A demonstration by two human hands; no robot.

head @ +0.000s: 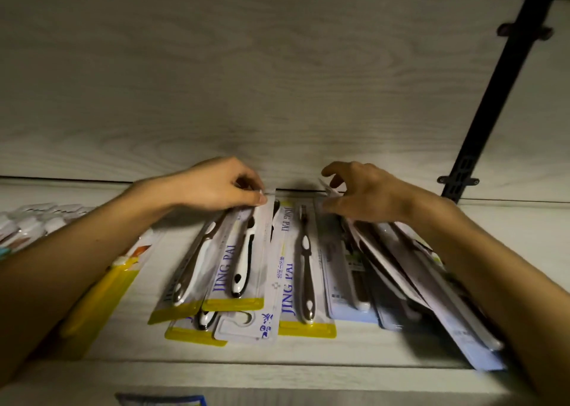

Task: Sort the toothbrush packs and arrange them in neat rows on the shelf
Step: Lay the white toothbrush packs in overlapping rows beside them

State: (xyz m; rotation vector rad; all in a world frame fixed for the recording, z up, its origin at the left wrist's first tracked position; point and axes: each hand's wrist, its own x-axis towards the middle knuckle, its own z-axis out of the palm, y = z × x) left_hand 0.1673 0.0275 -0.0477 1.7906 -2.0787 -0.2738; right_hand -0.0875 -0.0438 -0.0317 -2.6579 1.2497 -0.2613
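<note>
Several flat toothbrush packs lie side by side on the pale wooden shelf (277,356). My left hand (216,186) pinches the far top edge of a yellow-trimmed pack with a black-and-white brush (243,270), which lies on other yellow-trimmed packs. Beside it lies another yellow-trimmed pack with a slim dark brush (303,270). My right hand (361,192) holds the top ends of a slanted bundle of blue-backed packs (401,270), its fingers curled over them. That bundle leans to the right under my right forearm.
A yellow pack (101,297) lies under my left forearm, and several small white packs (34,220) sit at the far left. The wood-grain back wall (277,81) rises right behind the hands. A black shelf upright (499,84) runs along the right.
</note>
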